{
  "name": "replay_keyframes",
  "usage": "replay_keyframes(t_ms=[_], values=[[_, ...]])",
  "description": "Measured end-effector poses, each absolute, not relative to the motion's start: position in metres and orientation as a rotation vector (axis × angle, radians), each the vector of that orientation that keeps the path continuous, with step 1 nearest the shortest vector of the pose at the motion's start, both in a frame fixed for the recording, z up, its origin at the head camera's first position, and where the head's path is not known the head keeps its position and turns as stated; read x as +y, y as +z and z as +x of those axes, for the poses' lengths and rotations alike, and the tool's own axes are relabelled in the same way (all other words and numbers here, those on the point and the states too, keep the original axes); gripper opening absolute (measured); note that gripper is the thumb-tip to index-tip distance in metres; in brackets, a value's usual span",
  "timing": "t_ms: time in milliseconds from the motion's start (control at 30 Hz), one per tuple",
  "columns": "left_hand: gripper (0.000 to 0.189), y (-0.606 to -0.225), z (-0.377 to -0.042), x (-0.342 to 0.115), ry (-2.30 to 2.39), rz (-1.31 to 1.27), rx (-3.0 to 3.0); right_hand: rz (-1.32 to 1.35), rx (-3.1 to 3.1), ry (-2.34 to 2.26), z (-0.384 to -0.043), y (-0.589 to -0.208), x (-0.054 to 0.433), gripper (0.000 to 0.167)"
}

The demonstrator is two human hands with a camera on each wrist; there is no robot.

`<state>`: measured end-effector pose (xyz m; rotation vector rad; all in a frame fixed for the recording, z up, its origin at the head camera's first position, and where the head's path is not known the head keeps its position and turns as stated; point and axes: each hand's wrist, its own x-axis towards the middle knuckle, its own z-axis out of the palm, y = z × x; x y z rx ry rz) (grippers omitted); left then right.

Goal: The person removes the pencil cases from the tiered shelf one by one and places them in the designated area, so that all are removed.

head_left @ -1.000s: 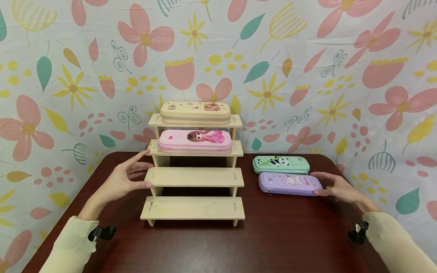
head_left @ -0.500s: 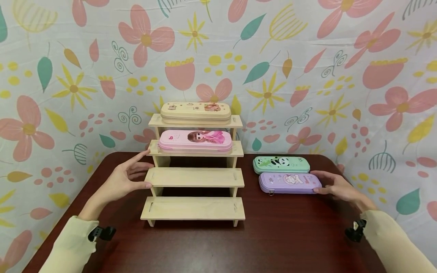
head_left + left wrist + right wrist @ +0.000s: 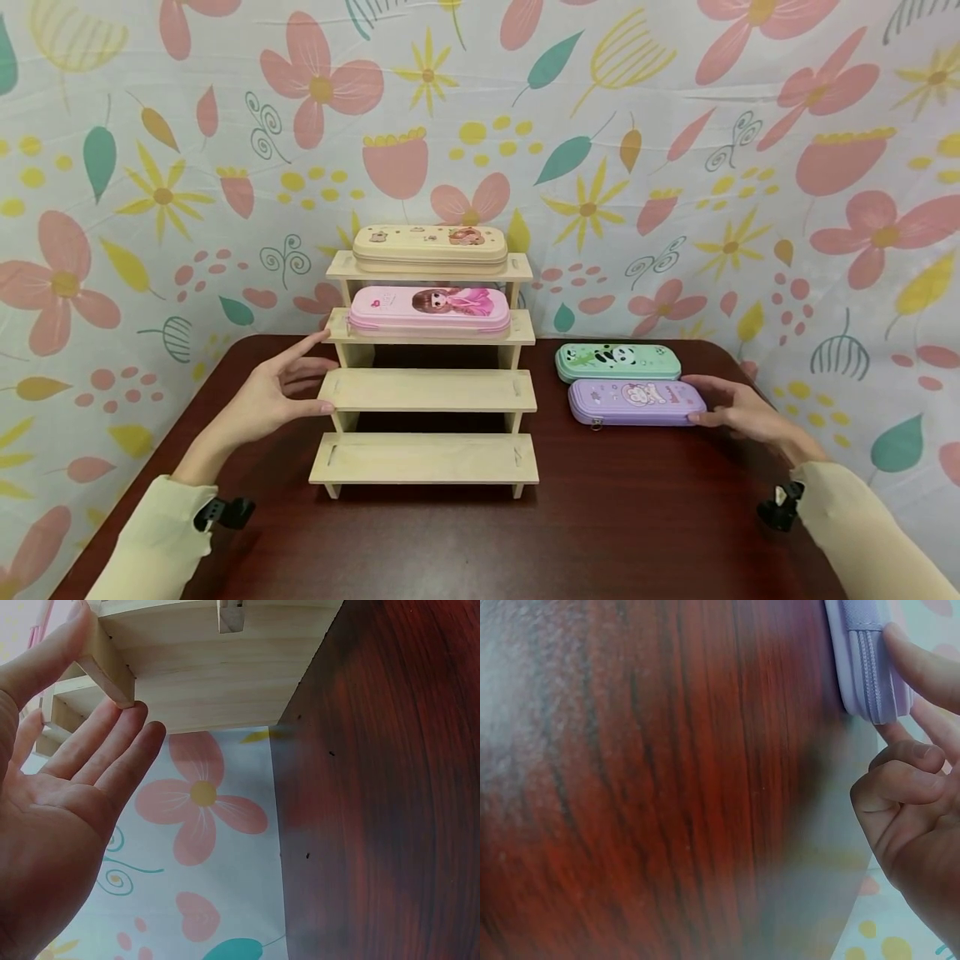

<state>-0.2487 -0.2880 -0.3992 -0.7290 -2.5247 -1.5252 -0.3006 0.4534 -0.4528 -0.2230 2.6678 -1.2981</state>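
Observation:
A cream wooden four-step display stand [image 3: 427, 458] stands on the table. My left hand [image 3: 262, 392] holds its left side, thumb at the third step's front corner, index fingertip up by the second step. In the left wrist view, thumb and fingertips of the left hand [image 3: 67, 810] bracket a board end of the stand [image 3: 109, 664]. My right hand [image 3: 742, 414] pinches the right end of a purple zipped pencil case [image 3: 626, 404]. In the right wrist view, the right thumb lies on the pencil case [image 3: 870, 660], other fingers curl beneath.
A green panda pencil case [image 3: 618, 360] lies just behind the purple one. On the stand's top step sits a cream pencil case [image 3: 427, 246]; a pink one [image 3: 390, 308] is on the second step. A flowered cloth [image 3: 660, 275] hangs behind the dark red table [image 3: 600, 517].
Compared with a second ago, the right hand has shifted slightly left, and the purple case's right end has moved back a little toward the green one. The left hand looks still.

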Motion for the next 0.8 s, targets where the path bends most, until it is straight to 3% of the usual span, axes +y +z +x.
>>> replay_keyframes(t_ms=[800], values=[[0.103, -0.399, -0.248, -0.2866, -1.53, -0.735, -2.525, -0.243, 2.666, -1.304, -0.299, -0.452, 0.4539, 0.074]])
